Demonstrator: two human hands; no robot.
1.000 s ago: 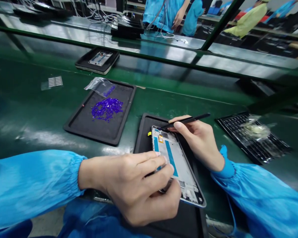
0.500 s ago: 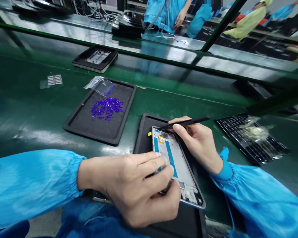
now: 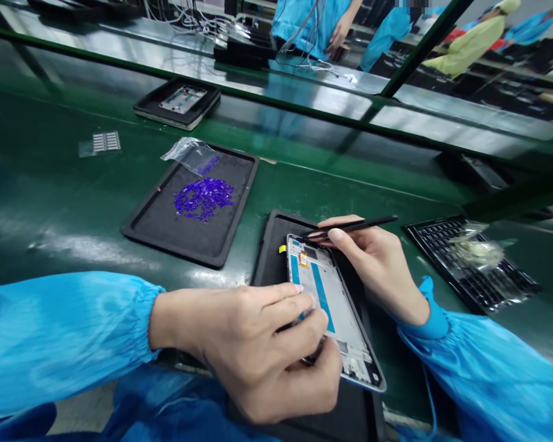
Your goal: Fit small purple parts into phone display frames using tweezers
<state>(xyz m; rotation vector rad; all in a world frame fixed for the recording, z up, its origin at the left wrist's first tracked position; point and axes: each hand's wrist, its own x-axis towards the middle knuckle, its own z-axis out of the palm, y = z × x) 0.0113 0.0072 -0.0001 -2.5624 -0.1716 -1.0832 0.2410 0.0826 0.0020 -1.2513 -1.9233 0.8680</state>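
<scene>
A silver phone frame (image 3: 345, 307) with two blue strips and a yellow tab lies tilted over a black tray (image 3: 271, 227). My left hand (image 3: 267, 350) is closed at its left edge, fingertips resting on the inner face and the thumb near the lower end. What lies under those fingers is partly hidden. In my right hand (image 3: 373, 258) is a pair of black tweezers (image 3: 368, 223), gripped like a pen. Their tips reach the top end of the frame, by a dark part too small to make out.
To the left, another black tray (image 3: 166, 239) bears a heap of small purple pieces (image 3: 205, 197) and a clear plastic bag (image 3: 188, 153). Behind it sits a stacked tray (image 3: 142, 110) with another phone frame (image 3: 183, 99). A black gridded tray (image 3: 442, 258) stands at right. A green rail crosses behind.
The whole view has shifted slightly, so things appear a little further right. Both hands keep their hold, and the tweezer tips stay at the frame's top end.
</scene>
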